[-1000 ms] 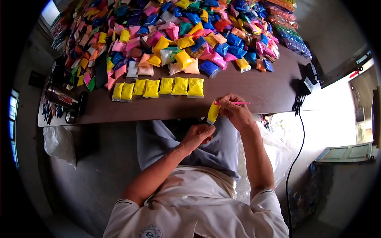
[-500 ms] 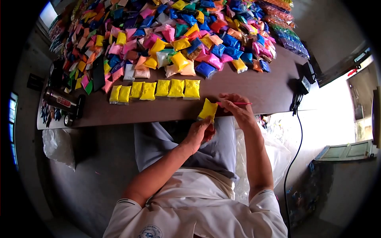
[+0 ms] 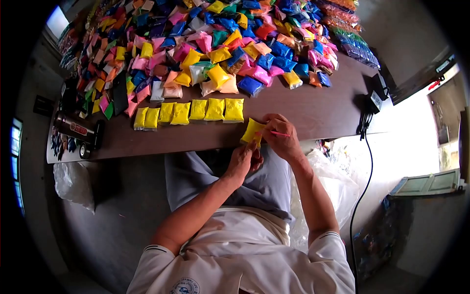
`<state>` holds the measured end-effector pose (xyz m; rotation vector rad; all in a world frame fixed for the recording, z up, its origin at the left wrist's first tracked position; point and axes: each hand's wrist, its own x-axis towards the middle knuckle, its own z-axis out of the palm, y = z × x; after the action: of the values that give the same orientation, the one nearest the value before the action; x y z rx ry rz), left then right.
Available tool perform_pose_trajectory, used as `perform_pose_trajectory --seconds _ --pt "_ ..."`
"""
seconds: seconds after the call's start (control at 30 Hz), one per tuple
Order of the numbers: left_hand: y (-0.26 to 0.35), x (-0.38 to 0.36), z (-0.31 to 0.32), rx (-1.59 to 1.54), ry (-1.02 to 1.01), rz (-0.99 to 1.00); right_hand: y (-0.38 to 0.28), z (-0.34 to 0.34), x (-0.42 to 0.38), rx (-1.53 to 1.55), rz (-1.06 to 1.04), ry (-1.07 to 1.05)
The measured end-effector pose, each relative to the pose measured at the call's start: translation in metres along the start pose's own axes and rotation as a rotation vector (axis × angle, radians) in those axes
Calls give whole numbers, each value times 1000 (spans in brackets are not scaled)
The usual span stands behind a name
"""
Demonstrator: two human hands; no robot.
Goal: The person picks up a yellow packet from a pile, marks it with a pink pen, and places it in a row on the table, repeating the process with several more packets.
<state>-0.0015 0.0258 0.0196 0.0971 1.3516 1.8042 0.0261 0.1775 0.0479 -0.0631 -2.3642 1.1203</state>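
Between my two hands a small yellow packet (image 3: 251, 130) is held up at the table's front edge. My left hand (image 3: 243, 160) pinches its lower end between thumb and fingers. My right hand (image 3: 283, 138) is closed around a thin pink-red stick (image 3: 280, 134), pen-like in shape, and its fingers cover the packet's right side. The stick's tip is hidden by the hand. Left of the hands, several similar yellow packets (image 3: 198, 110) lie in a row on the brown table (image 3: 313, 110).
A big heap of coloured packets (image 3: 220, 54) covers the table's far side. At the left lies a dark flask (image 3: 76, 126). A black power adapter (image 3: 376, 102) with a cable sits at the right edge. Plastic bags (image 3: 73, 186) hang or stand below.
My right hand has moved left and in against the yellow packet, bringing the pink-red stick with it. The packet has shifted slightly left and up in my left hand.
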Motion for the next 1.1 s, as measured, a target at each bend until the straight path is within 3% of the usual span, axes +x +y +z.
perform_pose_trajectory --seconds 0.07,0.3,0.5,0.57,0.7,0.83,0.9,1.0,1.1 --pt "2 -1 2 11 5 6 2 -1 2 22 82 4" --pt "2 1 5 -7 6 60 15 -6 11 -155 33 69" --pt "-4 -3 -1 -17 18 13 -13 -8 8 62 131 -35" --pt "-3 -2 -1 -7 7 9 -18 -1 10 -12 -101 -95" --pt "-1 -2 1 3 28 -11 -10 1 18 -156 -192 -138" --pt "6 -2 4 35 53 -6 -10 1 25 -169 -180 -102" --pt "5 -1 3 5 33 -1 -11 -1 27 -181 6 -176" --pt "6 -1 3 0 18 15 -11 -2 30 -196 69 -151" --pt "5 0 2 12 17 29 -6 1 33 -136 17 -37"
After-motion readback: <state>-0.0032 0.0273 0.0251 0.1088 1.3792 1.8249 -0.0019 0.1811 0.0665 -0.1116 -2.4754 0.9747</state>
